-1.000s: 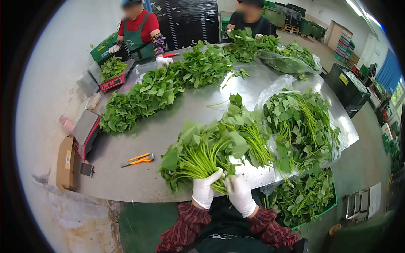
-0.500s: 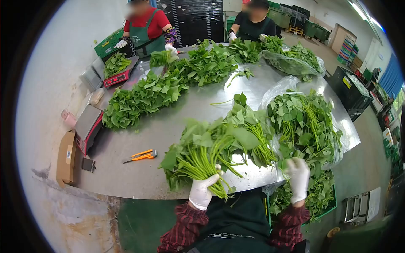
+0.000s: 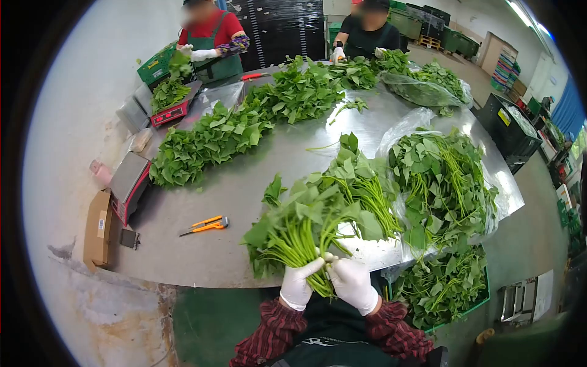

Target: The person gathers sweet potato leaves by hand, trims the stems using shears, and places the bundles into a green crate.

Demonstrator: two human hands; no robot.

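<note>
Your left grip (image 3: 298,286) clasps the leafy bunch (image 3: 299,226); can't tell whether your right grip (image 3: 354,282) pinches anything; slack could shed stems (image 3: 295,243).

The left forearm (image 3: 269,336) and right forearm (image 3: 396,330), both wearing dark red striped sleeves, are reaching forward from the near side and angling toward each other. The white-gloved left grip (image 3: 297,286) is curling closed, its thumb slanting toward the far right. The white-gloved right grip (image 3: 354,284) is resting just beside it, fingers bending inward toward the left.
</note>
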